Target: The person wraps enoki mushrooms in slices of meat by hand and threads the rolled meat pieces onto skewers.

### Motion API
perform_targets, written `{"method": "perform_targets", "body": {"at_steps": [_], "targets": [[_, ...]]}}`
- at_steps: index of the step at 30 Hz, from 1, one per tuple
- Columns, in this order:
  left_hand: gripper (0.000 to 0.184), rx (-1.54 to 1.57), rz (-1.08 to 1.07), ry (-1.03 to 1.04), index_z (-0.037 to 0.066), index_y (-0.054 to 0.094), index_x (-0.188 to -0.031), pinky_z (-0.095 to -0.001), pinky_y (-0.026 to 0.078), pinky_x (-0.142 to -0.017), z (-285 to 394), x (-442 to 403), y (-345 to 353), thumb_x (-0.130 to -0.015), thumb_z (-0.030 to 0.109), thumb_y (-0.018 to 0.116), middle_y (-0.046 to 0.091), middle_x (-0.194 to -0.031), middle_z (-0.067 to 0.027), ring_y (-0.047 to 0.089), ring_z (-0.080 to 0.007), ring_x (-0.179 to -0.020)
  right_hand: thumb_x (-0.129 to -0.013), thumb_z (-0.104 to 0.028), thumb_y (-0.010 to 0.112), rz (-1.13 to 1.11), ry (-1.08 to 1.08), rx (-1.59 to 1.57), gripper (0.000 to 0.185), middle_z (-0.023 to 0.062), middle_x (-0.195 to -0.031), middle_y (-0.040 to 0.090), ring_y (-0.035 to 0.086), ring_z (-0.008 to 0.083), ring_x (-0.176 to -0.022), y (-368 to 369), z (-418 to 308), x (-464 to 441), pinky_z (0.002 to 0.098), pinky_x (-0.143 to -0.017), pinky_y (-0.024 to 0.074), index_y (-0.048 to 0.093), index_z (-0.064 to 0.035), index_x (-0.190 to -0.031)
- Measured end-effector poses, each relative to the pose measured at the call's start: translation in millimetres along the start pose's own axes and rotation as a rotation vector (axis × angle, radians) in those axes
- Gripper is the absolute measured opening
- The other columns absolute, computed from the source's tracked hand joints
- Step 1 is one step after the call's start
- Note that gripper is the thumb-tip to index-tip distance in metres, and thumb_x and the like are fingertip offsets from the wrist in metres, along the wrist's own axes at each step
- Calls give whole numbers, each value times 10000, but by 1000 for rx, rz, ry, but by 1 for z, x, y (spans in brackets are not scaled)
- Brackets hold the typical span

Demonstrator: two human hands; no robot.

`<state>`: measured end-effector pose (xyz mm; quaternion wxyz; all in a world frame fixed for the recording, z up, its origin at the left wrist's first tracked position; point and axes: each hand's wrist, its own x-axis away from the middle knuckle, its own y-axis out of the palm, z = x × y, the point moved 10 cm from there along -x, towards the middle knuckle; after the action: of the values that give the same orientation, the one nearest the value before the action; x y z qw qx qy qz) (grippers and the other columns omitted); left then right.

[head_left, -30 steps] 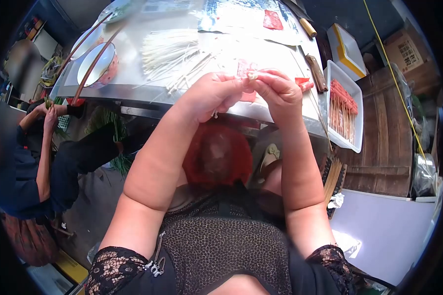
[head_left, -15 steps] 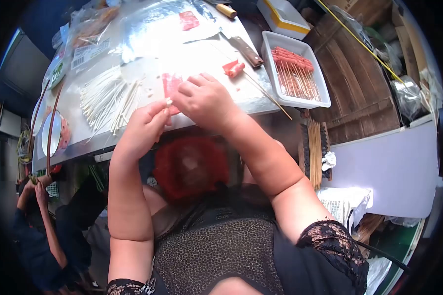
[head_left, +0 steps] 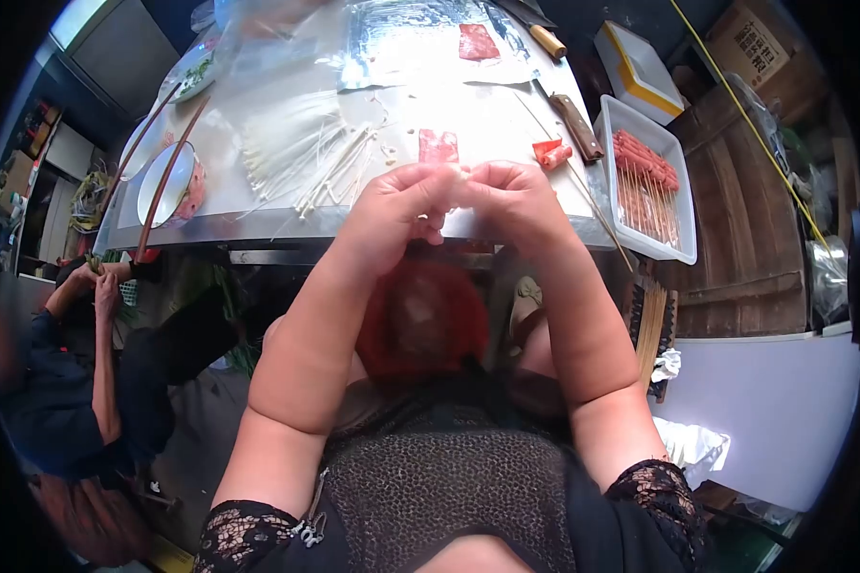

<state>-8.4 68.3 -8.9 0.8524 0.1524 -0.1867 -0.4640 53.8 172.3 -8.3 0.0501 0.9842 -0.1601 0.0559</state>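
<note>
The left hand (head_left: 401,205) and right hand (head_left: 514,199) meet at the near edge of the table (head_left: 210,225), fingers pinched together; what lies between them is too hidden to tell. They block the near end of a red meat slice (head_left: 439,146) at 11 o'clock. White mushrooms (head_left: 291,153) spread at 10, a bowl (head_left: 165,186) sits at 9 with a brown stick (head_left: 171,180) across it, and foil (head_left: 406,43) lies at 12. Toward 2 to 3 are a red roll (head_left: 553,155) and brown-handled knife (head_left: 576,126); at 3, past a skewer (head_left: 599,212) overhanging the edge, a white tray (head_left: 686,237) of skewers.
</note>
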Motion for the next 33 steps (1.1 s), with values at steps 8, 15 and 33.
{"method": "perform_targets", "body": {"at_steps": [8,15,33], "targets": [[312,287,-175,-91,83,637,-933,-155,380,-433,-20,-17,9,-931,393,677,542,-722,41,451,-32,-548,-907,-177,719,-11,-392,-49,284,63,-1071,666,594,134,-1026,17,-39,5,269,-860,507,694,8,-1122],[323,-90,28,-82,10,672,-978,-190,511,-546,-5,-24,-22,-915,324,711,678,-829,-52,618,-87,-642,-894,-159,706,167,-539,425,165,84,-884,657,622,189,-825,2,-43,2,312,-721,509,738,-28,-988],[255,-723,-4,27,12,700,-1153,-225,526,-700,13,-16,-16,-928,129,671,718,-933,-25,638,-64,-776,-731,-136,663,159,-744,1430,64,83,-818,649,639,264,-822,42,-42,0,368,-737,547,684,-77,-748]]}}
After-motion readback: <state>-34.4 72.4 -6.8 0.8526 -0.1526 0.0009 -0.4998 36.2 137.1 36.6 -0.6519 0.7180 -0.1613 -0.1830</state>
